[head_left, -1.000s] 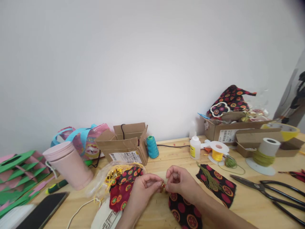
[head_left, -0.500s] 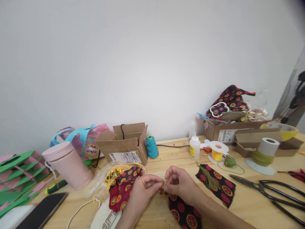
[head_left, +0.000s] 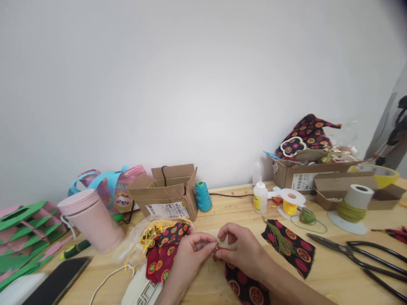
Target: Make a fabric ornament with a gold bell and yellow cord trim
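My left hand (head_left: 193, 256) pinches a small gold-coloured piece (head_left: 217, 245) between thumb and fingertips. Close against it from the right is my right hand (head_left: 243, 250), fingers curled, with a bit of red at its thumb tip; what it grips is too small to make out. Beneath the right wrist lies a dark patterned cloth piece (head_left: 246, 286), partly covered by the arm. Left of my left hand sits a red and black patterned cloth (head_left: 162, 258) on a pale disc with cut-out lines (head_left: 140, 288).
Large black-handled scissors (head_left: 349, 250) and a patterned cloth with a green tassel (head_left: 297, 250) lie on the right. Behind stand a glue bottle (head_left: 260, 199), a teal thread cone (head_left: 204, 197) and a cardboard box (head_left: 165, 197). A pink cup (head_left: 90, 222) and phone (head_left: 59, 279) are left.
My right hand's fingers have shifted slightly around the small gold-coloured piece, and a bit of red now shows at its thumb. My left hand keeps its pinch almost unmoved.
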Motion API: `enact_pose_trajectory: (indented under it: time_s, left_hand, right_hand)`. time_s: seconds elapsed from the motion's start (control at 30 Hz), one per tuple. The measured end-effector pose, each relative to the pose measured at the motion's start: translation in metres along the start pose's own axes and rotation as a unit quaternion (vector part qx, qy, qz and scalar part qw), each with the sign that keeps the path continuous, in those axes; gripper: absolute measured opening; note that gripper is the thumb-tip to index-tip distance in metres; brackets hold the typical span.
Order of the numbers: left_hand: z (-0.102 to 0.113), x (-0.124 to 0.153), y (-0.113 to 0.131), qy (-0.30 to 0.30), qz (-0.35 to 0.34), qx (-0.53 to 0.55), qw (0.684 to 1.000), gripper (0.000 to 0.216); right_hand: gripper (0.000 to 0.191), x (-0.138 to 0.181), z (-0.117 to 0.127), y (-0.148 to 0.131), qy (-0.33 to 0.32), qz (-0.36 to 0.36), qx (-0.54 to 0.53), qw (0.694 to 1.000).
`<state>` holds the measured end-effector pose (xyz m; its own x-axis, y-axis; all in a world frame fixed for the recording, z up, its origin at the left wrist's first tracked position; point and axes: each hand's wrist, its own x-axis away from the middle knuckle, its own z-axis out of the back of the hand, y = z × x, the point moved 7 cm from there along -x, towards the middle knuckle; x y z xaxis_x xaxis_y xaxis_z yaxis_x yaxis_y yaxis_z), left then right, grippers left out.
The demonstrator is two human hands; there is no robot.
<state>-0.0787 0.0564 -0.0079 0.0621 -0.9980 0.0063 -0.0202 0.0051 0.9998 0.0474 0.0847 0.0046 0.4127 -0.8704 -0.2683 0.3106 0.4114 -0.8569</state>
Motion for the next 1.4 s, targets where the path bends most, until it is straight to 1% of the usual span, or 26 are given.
enact_pose_trajectory:
  time_s: [0.1,0.17,0.3,0.43,0.6,0.73,0.87,0.97,1.13,1.27,1.4]
  left_hand:
    - [0.002,0.0,0.0,0.009,0.006,0.005,1.0,0.012]
    - [0.001,0.0,-0.001,0.01,0.011,0.009,1.0,0.013]
    - [-0.001,0.0,-0.002,-0.001,0.017,0.019,1.0,0.015]
    - [0.0,-0.001,-0.004,0.0,0.016,0.03,0.999,0.02]
    - [0.003,-0.002,-0.006,0.009,0.014,0.03,0.999,0.017]
    - [0.006,-0.002,-0.006,0.027,0.02,0.026,0.999,0.016]
    - [0.008,-0.001,-0.007,0.039,0.032,0.029,0.998,0.021]
    - [0.008,0.0,-0.009,0.035,0.051,0.041,0.997,0.027]
    - [0.009,0.002,-0.011,0.027,0.07,0.078,0.994,0.032]
    - [0.012,0.005,-0.004,0.046,0.077,0.117,0.989,0.033]
    - [0.013,0.01,0.002,0.055,0.087,0.185,0.977,0.035]
  right_hand:
    - [0.017,0.001,-0.002,-0.003,-0.019,0.018,0.051,0.998]
    - [0.013,0.002,-0.003,-0.003,-0.018,0.017,0.073,0.997]
    - [0.005,0.002,-0.001,-0.003,-0.019,0.016,0.093,0.995]
    - [0.006,0.001,0.0,-0.004,-0.024,0.015,0.1,0.995]
    - [0.006,0.0,-0.001,-0.006,-0.033,0.011,0.096,0.995]
    - [0.009,0.0,0.0,-0.01,-0.026,0.016,0.098,0.995]
    - [0.008,0.0,0.002,-0.009,-0.012,-0.001,0.098,0.995]
    - [0.011,0.0,-0.001,0.0,-0.01,-0.025,0.065,0.998]
    - [0.011,-0.002,-0.004,0.013,-0.005,-0.041,0.024,0.999]
    - [0.011,-0.002,-0.005,0.015,-0.013,-0.053,0.019,0.998]
    - [0.012,-0.001,-0.005,0.014,-0.021,-0.064,0.013,0.998]
